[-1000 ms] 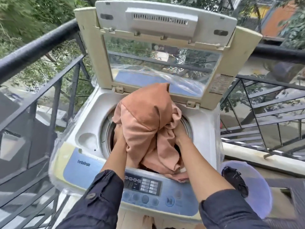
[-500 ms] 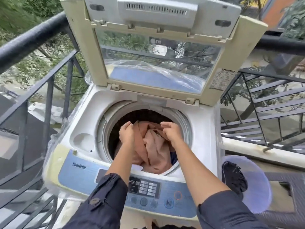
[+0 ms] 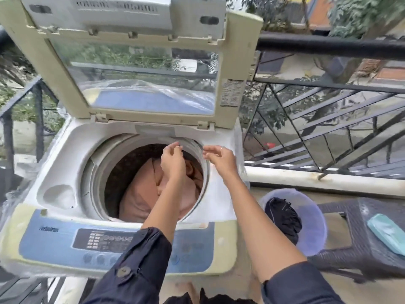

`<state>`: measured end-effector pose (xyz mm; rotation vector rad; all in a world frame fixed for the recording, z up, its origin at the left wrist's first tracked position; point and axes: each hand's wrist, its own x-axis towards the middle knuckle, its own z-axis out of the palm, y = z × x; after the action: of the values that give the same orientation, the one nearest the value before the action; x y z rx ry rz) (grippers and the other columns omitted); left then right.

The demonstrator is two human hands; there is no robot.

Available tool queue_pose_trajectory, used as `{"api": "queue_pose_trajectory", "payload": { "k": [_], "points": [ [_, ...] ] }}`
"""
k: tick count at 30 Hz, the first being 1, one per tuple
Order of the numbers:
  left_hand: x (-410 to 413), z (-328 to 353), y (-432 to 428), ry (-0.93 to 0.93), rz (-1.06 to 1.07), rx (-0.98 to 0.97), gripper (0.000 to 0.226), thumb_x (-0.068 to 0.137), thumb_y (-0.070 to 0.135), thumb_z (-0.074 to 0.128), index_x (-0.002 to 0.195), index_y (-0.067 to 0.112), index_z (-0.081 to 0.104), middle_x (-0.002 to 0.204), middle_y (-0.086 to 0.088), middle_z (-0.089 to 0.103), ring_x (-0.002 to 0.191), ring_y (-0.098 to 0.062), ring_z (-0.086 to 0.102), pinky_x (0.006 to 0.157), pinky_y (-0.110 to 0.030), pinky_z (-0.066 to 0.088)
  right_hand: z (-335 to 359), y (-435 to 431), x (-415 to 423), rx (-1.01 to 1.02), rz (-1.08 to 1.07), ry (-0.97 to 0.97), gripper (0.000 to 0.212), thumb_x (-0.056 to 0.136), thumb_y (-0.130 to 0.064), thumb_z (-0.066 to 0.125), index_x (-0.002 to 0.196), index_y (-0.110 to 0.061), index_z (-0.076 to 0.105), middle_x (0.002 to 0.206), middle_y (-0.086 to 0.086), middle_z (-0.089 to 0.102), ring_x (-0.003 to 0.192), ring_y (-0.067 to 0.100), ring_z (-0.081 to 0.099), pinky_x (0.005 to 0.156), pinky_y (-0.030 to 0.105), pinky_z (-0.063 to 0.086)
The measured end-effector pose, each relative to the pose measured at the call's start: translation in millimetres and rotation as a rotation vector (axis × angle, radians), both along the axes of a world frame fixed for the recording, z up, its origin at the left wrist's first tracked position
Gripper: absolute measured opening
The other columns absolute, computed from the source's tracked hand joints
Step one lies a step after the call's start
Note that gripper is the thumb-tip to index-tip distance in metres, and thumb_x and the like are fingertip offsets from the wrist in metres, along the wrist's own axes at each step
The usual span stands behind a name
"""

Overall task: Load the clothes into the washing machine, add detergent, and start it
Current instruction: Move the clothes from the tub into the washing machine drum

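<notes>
A top-loading washer (image 3: 65, 154) is seen on a balcony, wrapped loosely in clear plastic, with its lid (image 3: 142, 73) raised upright at the washer's back edge. A black railing (image 3: 328, 46) is seen behind the washer and along both of its sides, with trees beyond. A dark woven stool (image 3: 355, 233) is placed well to the right of the washer. A lilac basin (image 3: 315, 229) is set on the floor between the washer and the stool, just beside the washer's right wall. A peach cloth (image 3: 140, 194) is bundled inside the washer's drum, well below its rim. A dark garment (image 3: 282, 218) is left in the basin, on the side nearer the washer. A blue panel (image 3: 54, 244) with buttons is laid across the washer's front edge. The left hand (image 3: 173, 161) is held above the drum's far half, its fingers loosely bent and nothing seen in them, clear of the cloth. The right hand (image 3: 222, 160) is held over the drum's right rim, fingers relaxed and reaching left, nothing gripped. Both forearms are stretched over the washer's front from dark rolled sleeves (image 3: 135, 270). A teal pack (image 3: 386, 234) is laid on the stool. A ring (image 3: 222, 147) is worn on the right hand.
</notes>
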<state>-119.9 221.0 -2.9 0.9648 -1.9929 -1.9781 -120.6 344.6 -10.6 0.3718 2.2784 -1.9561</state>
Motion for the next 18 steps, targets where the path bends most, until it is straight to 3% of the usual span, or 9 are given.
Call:
{"api": "queue_pose_trajectory", "payload": {
  "k": [3,6,8,11,15,18],
  "points": [
    [7.0,4.6,44.7,0.039,-0.033,-0.051,0.016,0.086,0.021,0.05,0.094,0.025,0.064,0.101,-0.002,0.071,0.098,-0.022,0.066,0.093,-0.037,0.05,6.9,42.4,6.6,-0.055,-0.02,0.047,0.021,0.081,0.001,0.06,0.089,-0.017,0.068,0.082,0.001,0.068,0.069,-0.001,0.063,0.075,0.02,0.048],
    [15.6,10.1,99.6,0.094,-0.071,-0.078,0.018,0.089,0.016,0.05,0.099,0.02,0.065,0.094,-0.001,0.073,0.096,-0.019,0.067,0.091,-0.033,0.048,15.6,94.6,15.2,-0.105,-0.055,0.094,0.018,0.086,0.002,0.055,0.093,-0.011,0.067,0.08,0.001,0.067,0.069,0.003,0.062,0.073,0.017,0.049],
    [19.9,7.3,139.3,0.113,-0.116,-0.098,0.017,0.089,0.02,0.053,0.1,0.017,0.065,0.095,-0.005,0.074,0.095,-0.02,0.068,0.092,-0.033,0.049,15.2,134.8,21.1,-0.108,-0.079,0.11,0.016,0.087,0.001,0.055,0.095,-0.007,0.066,0.081,0.003,0.067,0.071,0.011,0.062,0.072,0.02,0.05],
    [23.8,-6.1,195.5,0.081,-0.167,-0.081,0.014,0.079,0.029,0.057,0.091,0.023,0.063,0.093,-0.008,0.072,0.092,-0.022,0.068,0.092,-0.037,0.051,3.1,192.0,29.8,-0.105,-0.118,0.098,0.019,0.086,-0.001,0.058,0.085,-0.017,0.067,0.084,0.01,0.067,0.08,0.023,0.063,0.083,0.04,0.052],
    [34.5,-28.1,271.8,0.026,-0.201,-0.072,0.011,0.086,0.02,0.061,0.096,0.019,0.064,0.091,-0.005,0.069,0.084,-0.014,0.064,0.081,-0.025,0.048,-22.3,268.9,46.7,-0.049,-0.211,0.033,0.014,0.085,-0.007,0.061,0.087,-0.019,0.068,0.081,0.006,0.068,0.073,0.016,0.065,0.077,0.028,0.05],
    [40.7,-48.8,314.3,-0.037,-0.256,-0.089,0.016,0.087,0.021,0.06,0.103,0.017,0.064,0.089,0.0,0.066,0.084,-0.013,0.06,0.078,-0.024,0.043,-43.3,314.1,54.9,-0.033,-0.29,-0.011,0.016,0.083,-0.007,0.064,0.083,-0.023,0.068,0.081,0.006,0.068,0.077,0.018,0.065,0.08,0.032,0.051]
  ]
}}
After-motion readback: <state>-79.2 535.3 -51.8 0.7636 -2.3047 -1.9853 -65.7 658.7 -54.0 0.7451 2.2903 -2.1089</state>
